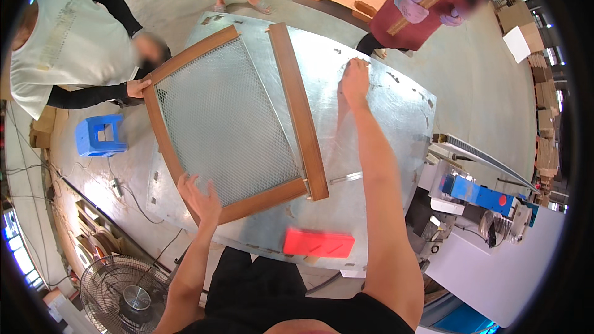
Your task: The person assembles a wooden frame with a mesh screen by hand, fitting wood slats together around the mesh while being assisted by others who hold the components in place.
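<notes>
A brown wooden frame (264, 202) lies on a metal-topped table around a silver honeycomb panel (226, 117). Its right-hand rail (297, 111) stands slightly apart, with a gap along the panel's edge. My left hand (201, 198) is over the frame's near left corner, fingers spread and holding nothing. Far out on the table's right side, my right hand (355, 81) is down at the surface with its fingers curled together; what they hold, if anything, is hidden. At the left, a co-worker's hand (137, 88) touches the frame's left rail.
A red block-shaped thing (318, 244) lies at the near edge of the metal table (396, 117). A blue stool (102, 136) and a fan (127, 297) stand left. Another person (411, 18) holds a wooden strip beyond the table. A machine (476, 195) stands right.
</notes>
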